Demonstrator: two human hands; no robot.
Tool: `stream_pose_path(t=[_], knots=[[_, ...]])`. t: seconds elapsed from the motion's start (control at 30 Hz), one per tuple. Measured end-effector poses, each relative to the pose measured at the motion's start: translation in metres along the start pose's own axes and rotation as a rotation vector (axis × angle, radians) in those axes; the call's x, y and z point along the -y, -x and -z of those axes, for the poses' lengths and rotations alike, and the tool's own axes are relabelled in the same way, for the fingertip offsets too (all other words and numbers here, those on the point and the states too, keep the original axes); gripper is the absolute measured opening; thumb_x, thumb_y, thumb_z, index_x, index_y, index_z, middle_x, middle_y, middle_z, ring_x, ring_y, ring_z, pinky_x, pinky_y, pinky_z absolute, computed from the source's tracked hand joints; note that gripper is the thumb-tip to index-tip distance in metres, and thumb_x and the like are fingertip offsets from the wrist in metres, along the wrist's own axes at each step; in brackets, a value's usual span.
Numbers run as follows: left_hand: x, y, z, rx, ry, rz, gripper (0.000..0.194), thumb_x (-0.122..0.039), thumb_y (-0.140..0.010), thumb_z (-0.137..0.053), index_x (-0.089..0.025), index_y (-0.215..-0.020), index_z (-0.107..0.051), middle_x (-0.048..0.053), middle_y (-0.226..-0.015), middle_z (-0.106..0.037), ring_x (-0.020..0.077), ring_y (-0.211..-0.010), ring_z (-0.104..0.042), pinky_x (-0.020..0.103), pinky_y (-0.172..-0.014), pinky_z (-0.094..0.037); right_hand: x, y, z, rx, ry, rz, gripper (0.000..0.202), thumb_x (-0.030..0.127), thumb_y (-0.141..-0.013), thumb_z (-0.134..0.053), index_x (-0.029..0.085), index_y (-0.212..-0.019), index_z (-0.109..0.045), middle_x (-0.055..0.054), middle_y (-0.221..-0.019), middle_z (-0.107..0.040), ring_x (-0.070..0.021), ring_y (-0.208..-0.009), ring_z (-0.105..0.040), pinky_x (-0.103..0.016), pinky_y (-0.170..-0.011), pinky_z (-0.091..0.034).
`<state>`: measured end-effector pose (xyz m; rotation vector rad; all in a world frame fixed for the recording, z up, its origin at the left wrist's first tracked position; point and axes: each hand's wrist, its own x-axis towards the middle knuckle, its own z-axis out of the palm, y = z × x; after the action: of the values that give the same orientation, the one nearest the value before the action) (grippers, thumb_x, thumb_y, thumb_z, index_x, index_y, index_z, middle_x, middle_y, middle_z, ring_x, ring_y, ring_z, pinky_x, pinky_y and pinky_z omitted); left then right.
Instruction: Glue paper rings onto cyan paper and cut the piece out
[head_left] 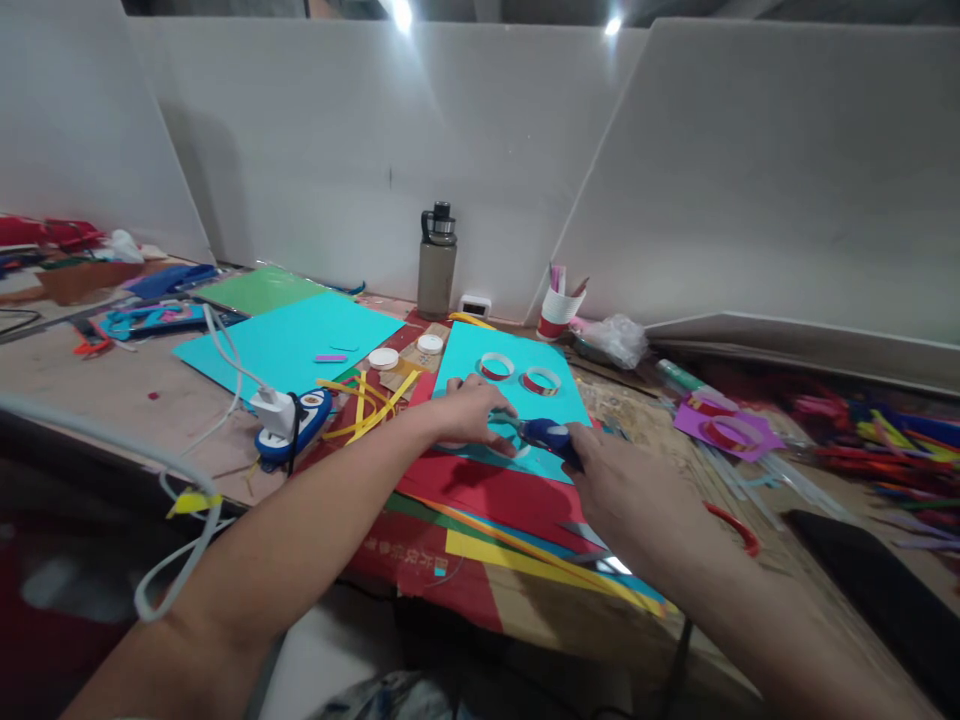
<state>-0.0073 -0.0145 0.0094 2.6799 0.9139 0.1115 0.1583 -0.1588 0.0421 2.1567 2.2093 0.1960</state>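
Observation:
My right hand [600, 465] is closed around a blue glue gun [547, 434], its metal nozzle pointing left toward my other hand. Over the turquoise sheet [469, 350], my left hand [476, 410] bends its fingers around a pale paper ring [514, 452], mostly hidden beneath them. Farther back on this sheet stand two red-and-white paper rings, a left one [496, 367] and a right one [541, 381]. Red paper [487, 497] lies under the near edge of the turquoise sheet.
Yellow strips [375, 405] and a power strip [294, 428] with a white charger lie left. Behind stand a bottle [436, 265] and a paper cup [561, 308] of sticks. At right are purple paper [761, 430] with red rings and a black flat object [870, 590].

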Motion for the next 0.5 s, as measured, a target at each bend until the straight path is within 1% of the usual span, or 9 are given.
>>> stream_pose_path(t=[0.1,0.23,0.3,0.37,0.5], knots=[[0.000,0.001,0.001,0.005,0.004,-0.007,0.054,-0.066,-0.070,-0.063,-0.035,-0.114,-0.064,0.003,-0.119,-0.060,0.0309,-0.119,-0.040,0.039,-0.089,-0.031,0.003,-0.007,-0.006,-0.014,-0.030,-0.001,0.013,0.013,-0.090,-0.043,0.019,-0.095,-0.053,-0.005,-0.082,-0.065,-0.0172,-0.069,-0.059,-0.029,-0.053,-0.020],[-0.001,0.001,0.001,0.001,-0.012,0.005,0.050,-0.067,-0.068,-0.063,-0.032,-0.104,-0.068,0.005,-0.109,-0.063,0.0312,-0.113,-0.043,0.037,-0.085,-0.033,0.003,-0.016,-0.016,-0.030,-0.058,-0.003,0.013,0.016,-0.091,-0.042,0.019,-0.098,-0.053,-0.005,-0.083,-0.065,-0.0177,-0.071,-0.060,-0.028,-0.051,-0.021],[-0.002,0.000,0.001,0.000,-0.007,0.013,0.052,-0.066,-0.068,-0.064,-0.031,-0.107,-0.068,0.005,-0.109,-0.063,0.0308,-0.113,-0.043,0.037,-0.086,-0.032,0.002,-0.018,-0.018,-0.024,-0.062,0.009,0.014,0.016,-0.092,-0.042,0.019,-0.100,-0.053,-0.006,-0.084,-0.065,-0.0178,-0.074,-0.061,-0.028,-0.052,-0.024],[-0.002,0.000,0.001,0.001,0.003,0.019,0.056,-0.065,-0.068,-0.064,-0.032,-0.113,-0.065,0.004,-0.115,-0.062,0.0304,-0.116,-0.042,0.037,-0.088,-0.032,0.000,-0.017,-0.017,-0.019,-0.056,0.017,0.016,0.013,-0.091,-0.043,0.019,-0.103,-0.052,-0.007,-0.088,-0.065,-0.0174,-0.077,-0.061,-0.027,-0.054,-0.026],[-0.002,0.000,0.001,0.020,0.009,0.019,0.060,-0.066,-0.068,-0.064,-0.033,-0.119,-0.063,0.003,-0.119,-0.061,0.0306,-0.119,-0.040,0.038,-0.092,-0.031,-0.002,-0.009,-0.012,0.005,-0.019,-0.015,0.013,0.013,-0.091,-0.043,0.018,-0.099,-0.053,-0.007,-0.084,-0.065,-0.0180,-0.072,-0.061,-0.029,-0.054,-0.025]])
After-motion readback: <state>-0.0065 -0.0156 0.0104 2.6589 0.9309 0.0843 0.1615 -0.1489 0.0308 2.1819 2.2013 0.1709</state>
